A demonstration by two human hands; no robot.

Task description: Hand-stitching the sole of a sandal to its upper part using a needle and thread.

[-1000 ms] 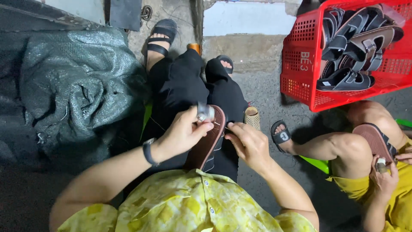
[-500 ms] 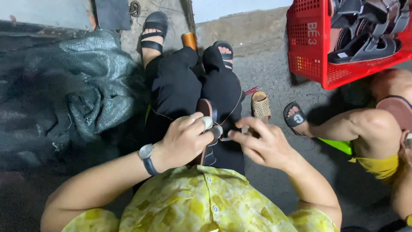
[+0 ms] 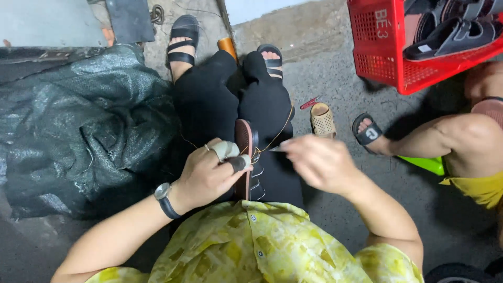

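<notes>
A brown sandal sole (image 3: 244,157) stands on its edge on my lap, over my black trousers. My left hand (image 3: 209,173), with taped fingertips and a wristwatch, grips the sole from the left. My right hand (image 3: 317,162) is blurred, just right of the sole, and pinches a thin needle whose tip points at the sole's edge. A yellowish thread (image 3: 277,133) loops from the sole over my knee.
A dark plastic sack (image 3: 78,131) lies at the left. A red crate (image 3: 419,42) of black sandals stands at the upper right. A small spool (image 3: 322,119) sits on the concrete by my knee. Another person's leg (image 3: 445,139) and sandalled foot are at the right.
The sole has turned up onto its edge in my left hand. My right hand has pulled away to the right with the needle. The view has shifted down and right.
</notes>
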